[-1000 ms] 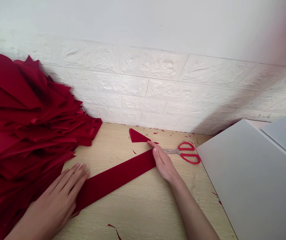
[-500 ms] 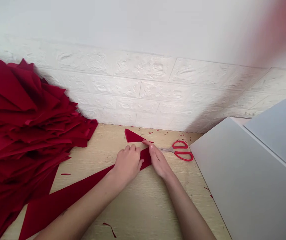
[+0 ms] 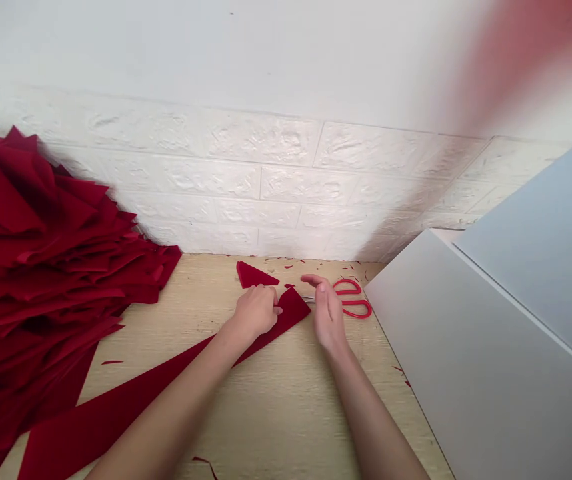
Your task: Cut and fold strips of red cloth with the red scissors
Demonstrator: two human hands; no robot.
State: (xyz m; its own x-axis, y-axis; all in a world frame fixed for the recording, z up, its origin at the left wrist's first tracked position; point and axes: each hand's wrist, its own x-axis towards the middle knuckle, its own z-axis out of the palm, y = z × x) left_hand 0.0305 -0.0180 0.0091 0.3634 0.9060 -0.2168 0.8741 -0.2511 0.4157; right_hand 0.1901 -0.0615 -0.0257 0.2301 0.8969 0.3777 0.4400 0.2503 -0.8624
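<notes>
A long red felt strip [image 3: 131, 400] lies diagonally across the wooden tabletop [image 3: 276, 400]. My left hand [image 3: 255, 311] is closed on the strip's far end, its fingers curled over the cloth. My right hand [image 3: 327, 313] hovers just right of that end, fingers apart and slightly curved, holding nothing. Red-handled scissors [image 3: 351, 298] lie on the table right behind my right hand. A small red triangular offcut [image 3: 252, 275] rests near the wall, just beyond my left hand.
A tall heap of red felt pieces [image 3: 41, 267] fills the left side. A grey board or box [image 3: 476, 360] takes up the right. A white brick-pattern wall [image 3: 266, 173] closes the back. Small red scraps dot the table.
My left hand went from lying flat on the strip's near part to gripping its far end. My right hand lifted off the strip's end and opened beside the scissors.
</notes>
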